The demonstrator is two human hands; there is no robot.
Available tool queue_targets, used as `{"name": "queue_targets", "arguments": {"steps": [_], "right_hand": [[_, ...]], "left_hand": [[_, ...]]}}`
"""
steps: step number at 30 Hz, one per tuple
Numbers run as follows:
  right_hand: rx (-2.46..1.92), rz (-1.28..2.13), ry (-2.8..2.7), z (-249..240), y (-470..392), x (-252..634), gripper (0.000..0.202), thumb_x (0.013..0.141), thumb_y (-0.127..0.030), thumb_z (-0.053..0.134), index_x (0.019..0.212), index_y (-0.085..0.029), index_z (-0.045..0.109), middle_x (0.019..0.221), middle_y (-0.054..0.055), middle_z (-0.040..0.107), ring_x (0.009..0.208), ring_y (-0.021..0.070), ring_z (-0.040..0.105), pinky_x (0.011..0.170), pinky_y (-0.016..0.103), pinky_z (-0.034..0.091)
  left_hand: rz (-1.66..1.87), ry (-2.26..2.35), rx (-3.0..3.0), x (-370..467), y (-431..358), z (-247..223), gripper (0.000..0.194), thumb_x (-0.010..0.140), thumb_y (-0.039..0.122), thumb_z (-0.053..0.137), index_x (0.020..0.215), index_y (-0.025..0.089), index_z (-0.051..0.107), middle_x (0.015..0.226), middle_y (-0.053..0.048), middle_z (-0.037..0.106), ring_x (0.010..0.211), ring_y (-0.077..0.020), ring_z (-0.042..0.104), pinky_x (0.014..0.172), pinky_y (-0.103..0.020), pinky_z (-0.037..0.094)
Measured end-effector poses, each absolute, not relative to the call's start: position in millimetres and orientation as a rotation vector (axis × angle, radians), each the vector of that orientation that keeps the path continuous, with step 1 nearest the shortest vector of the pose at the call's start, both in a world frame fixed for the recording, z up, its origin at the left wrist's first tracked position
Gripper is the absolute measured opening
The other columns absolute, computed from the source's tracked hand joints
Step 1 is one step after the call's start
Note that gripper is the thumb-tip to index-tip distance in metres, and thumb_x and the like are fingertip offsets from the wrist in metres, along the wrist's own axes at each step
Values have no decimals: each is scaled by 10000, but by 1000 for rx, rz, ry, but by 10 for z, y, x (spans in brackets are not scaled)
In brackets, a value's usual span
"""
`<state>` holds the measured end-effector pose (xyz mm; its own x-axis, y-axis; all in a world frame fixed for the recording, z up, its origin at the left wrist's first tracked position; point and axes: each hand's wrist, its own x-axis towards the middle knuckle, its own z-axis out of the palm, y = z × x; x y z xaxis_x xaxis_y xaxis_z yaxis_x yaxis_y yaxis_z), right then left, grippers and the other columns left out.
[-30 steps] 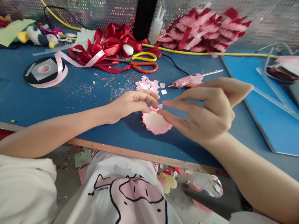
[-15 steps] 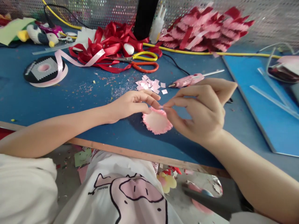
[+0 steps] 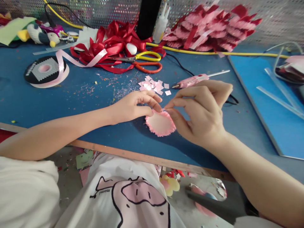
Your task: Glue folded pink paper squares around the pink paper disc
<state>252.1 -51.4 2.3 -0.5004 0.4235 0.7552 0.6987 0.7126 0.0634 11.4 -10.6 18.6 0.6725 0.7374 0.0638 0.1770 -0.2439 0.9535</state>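
Observation:
My left hand (image 3: 144,104) is at the upper left edge of a pale disc (image 3: 160,123) with a fluffy pink fringe. Its thumb and index finger close on that edge; some contact is hidden. My right hand (image 3: 199,112) pinches a tiny pink ribbon piece between thumb and index finger, mostly covered by the fingertips, at the disc's top edge. Just beyond the fingers lies a small heap of pale pink ribbon squares (image 3: 152,85). A pink glue gun (image 3: 192,81) rests behind my right hand.
Scissors (image 3: 147,61) lie beside a tangle of red ribbon (image 3: 114,41). A ribbon spool (image 3: 45,71) is at left. Pink and red fringed pieces (image 3: 211,28) are piled at the back. A blue board (image 3: 268,104) with clear glue sticks occupies the right.
My right hand has shifted slightly left and its fingertips have come down closer to the disc's edge. The ribbon piece is now less visible. My left hand has barely moved.

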Motion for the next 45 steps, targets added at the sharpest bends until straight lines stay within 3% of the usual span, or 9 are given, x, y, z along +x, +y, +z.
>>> {"name": "queue_targets", "arguments": {"steps": [5,11,19,30,38,45], "right_hand": [[-880,-458,-2160,69,-519,2541,108,1031,-244,673,1119,-289,630,1109,40,725,1113,286,612,940,520,487],[-922,-514,-2263,5,-405,2626,71,1065,-346,652,1067,-301,708,1116,41,750,1186,303,579,966,509,435],[-912,-570,-2359,-43,-372,2638,49,1035,-274,691,1017,-299,730,1151,28,761,1206,322,623,968,498,439],[-887,-700,-2452,-41,-395,2670,155,1037,-210,676,1047,-345,750,1159,-10,773,1268,310,589,1047,502,459],[-758,-843,-2409,-56,-349,2654,146,1010,-173,707,990,-316,728,1083,-19,786,1261,274,569,1049,474,448],[-715,-887,-2517,81,-388,2696,128,1002,-184,733,1038,-306,745,1141,-39,797,1313,270,557,1058,444,436]], "left_hand": [[545,762,1974,104,-109,189,187,810,126,654,890,225,791,1424,-46,719,1359,-266,632,1249,-499,457],[606,1054,2254,138,-229,151,165,871,193,717,1036,192,702,1255,-88,718,1295,-292,574,1244,-528,406],[511,1031,2357,149,-233,82,235,870,182,742,1094,226,798,1417,-91,666,1395,-339,483,1262,-564,397],[520,1013,2351,143,-223,63,239,883,180,736,1101,242,813,1418,-78,682,1395,-341,478,1263,-563,397],[489,1027,2329,151,-224,85,258,881,177,727,1118,226,813,1414,-83,683,1399,-344,480,1276,-559,394],[452,1051,2344,157,-230,111,276,882,160,711,1133,218,810,1431,-78,681,1418,-332,484,1275,-547,403]]}}
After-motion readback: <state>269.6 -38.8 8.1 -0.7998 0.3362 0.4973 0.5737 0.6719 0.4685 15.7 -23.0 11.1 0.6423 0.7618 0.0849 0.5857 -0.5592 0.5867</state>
